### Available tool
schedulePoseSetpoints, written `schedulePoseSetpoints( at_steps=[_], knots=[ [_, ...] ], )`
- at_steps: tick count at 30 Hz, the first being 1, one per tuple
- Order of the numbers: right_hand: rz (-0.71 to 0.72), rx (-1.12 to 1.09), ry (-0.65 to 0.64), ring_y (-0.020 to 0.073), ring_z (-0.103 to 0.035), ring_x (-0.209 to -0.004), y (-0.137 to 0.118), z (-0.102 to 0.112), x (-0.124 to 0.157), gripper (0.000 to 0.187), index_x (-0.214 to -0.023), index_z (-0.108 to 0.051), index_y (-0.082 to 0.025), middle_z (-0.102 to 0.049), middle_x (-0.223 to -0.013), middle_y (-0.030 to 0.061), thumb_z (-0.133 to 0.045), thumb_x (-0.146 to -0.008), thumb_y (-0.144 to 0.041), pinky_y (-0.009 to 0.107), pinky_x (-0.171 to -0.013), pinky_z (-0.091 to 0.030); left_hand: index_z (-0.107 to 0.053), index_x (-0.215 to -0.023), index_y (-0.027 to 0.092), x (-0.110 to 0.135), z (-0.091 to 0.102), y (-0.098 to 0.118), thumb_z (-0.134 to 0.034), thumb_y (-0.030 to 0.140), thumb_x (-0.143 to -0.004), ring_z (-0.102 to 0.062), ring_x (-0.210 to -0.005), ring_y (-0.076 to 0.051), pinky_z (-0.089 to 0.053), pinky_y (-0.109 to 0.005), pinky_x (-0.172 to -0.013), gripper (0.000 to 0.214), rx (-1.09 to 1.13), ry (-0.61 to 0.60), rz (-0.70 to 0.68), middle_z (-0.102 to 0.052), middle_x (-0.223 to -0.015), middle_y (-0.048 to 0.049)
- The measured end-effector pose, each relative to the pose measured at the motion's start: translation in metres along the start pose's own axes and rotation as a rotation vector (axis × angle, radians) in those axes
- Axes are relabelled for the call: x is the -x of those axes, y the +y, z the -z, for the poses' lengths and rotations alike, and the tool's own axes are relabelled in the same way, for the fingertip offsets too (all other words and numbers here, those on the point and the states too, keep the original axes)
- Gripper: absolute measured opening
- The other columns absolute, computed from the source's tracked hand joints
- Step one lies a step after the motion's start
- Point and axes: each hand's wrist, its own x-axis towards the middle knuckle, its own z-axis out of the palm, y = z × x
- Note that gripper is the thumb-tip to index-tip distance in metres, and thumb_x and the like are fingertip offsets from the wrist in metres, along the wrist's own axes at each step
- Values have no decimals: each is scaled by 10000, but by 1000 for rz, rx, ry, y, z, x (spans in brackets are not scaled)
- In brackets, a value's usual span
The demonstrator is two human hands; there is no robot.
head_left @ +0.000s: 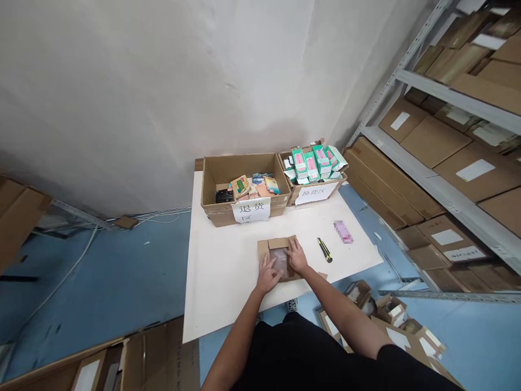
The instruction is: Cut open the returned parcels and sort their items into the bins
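Note:
A small open cardboard box (273, 245) lies on the white table (220, 271) in front of me, with something in clear plastic inside it. My left hand (267, 276) rests at the box's near left edge, fingers stretched out onto the plastic. My right hand (296, 256) lies on the box's right side, fingers spread flat over it. Neither hand lifts anything.
A yellow-black utility knife (324, 250) and a pink item (343, 232) lie right of the box. Two labelled cartons (244, 187) (315, 168) of small goods stand at the table's far edge. Metal shelving (448, 163) with cartons fills the right. Small boxes (391, 315) litter the blue floor.

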Motion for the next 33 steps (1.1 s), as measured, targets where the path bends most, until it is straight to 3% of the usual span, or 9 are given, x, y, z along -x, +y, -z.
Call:
schedulePoseSetpoints(
  at_steps=[5,10,13,17,20,23,26,29,33],
  knots=[
    [-91,69,-52,367,-91,-1637,-25,11,-36,815,-1687,-308,-312,-161,-1780,100,-521,-919,-141,610,-1257,-190,-845,-952,268,11,-7,-8,-877,514,-730,-81,-1634,-446,-130,-700,-1287,333,-101,-151,-62,-410,-1696,-67],
    [-201,107,-145,427,-9,-1632,-53,5,-66,788,-1673,-349,-228,-150,-1768,181,-626,-940,-315,715,-1238,-34,-833,-899,227,28,-9,-15,-756,272,-848,-159,-1627,-427,-115,-680,-1304,103,-235,-80,-56,-521,-1609,-101],
    [-115,82,-68,387,12,-1638,-74,-6,-70,752,-1659,-364,-174,-160,-1766,187,-597,-948,-254,697,-1252,-17,-832,-968,226,46,4,-26,-683,200,-871,-255,-1602,-398,-137,-655,-1315,180,-245,17,-21,-601,-1513,-119],
    [126,-39,-41,280,-220,-1585,-110,-27,-63,592,-1559,-526,-206,-391,-1680,117,-418,-984,-111,548,-1296,-162,-828,-950,229,74,35,-50,-658,172,-874,-323,-1566,-393,-148,-675,-1306,194,-242,41,65,-617,-1472,-132],
    [133,-92,-46,311,-392,-1439,-139,-42,-60,567,-1524,-572,-231,-521,-1541,126,-418,-989,-120,512,-1230,-307,-826,-901,222,93,57,-67,-651,155,-878,-315,-1569,-389,-154,-657,-1314,189,-260,29,91,-597,-1497,-123],
    [85,-95,-55,331,-475,-1300,-165,-55,-62,480,-1433,-652,-216,-593,-1382,158,-405,-1023,-175,491,-1154,-380,-827,-916,232,108,73,-79,-644,159,-886,-297,-1580,-376,-149,-664,-1315,200,-274,17,111,-586,-1515,-112],
    [194,-104,-165,324,-472,-1346,-187,-72,-69,413,-1364,-690,-190,-587,-1403,168,-479,-1009,-208,444,-1165,-377,-825,-946,235,119,81,-86,-651,162,-875,-279,-1589,-369,-149,-674,-1312,201,-271,2,128,-572,-1533,-104],
    [250,-86,-324,358,-326,-1530,-203,-94,-82,673,-1523,-554,-177,-413,-1643,185,-706,-870,-240,456,-1225,-324,-815,-937,230,129,84,-92,-644,152,-877,-271,-1595,-359,-171,-648,-1318,197,-261,28,140,-564,-1538,-104],
    [162,-29,-504,419,-165,-1614,-218,-129,-99,1107,-1667,-330,-174,-216,-1746,217,-857,-698,-267,563,-1271,-223,-796,-911,227,138,84,-100,-611,138,-902,-270,-1596,-350,-214,-616,-1315,206,-261,73,180,-556,-1549,-95]
  ],
)
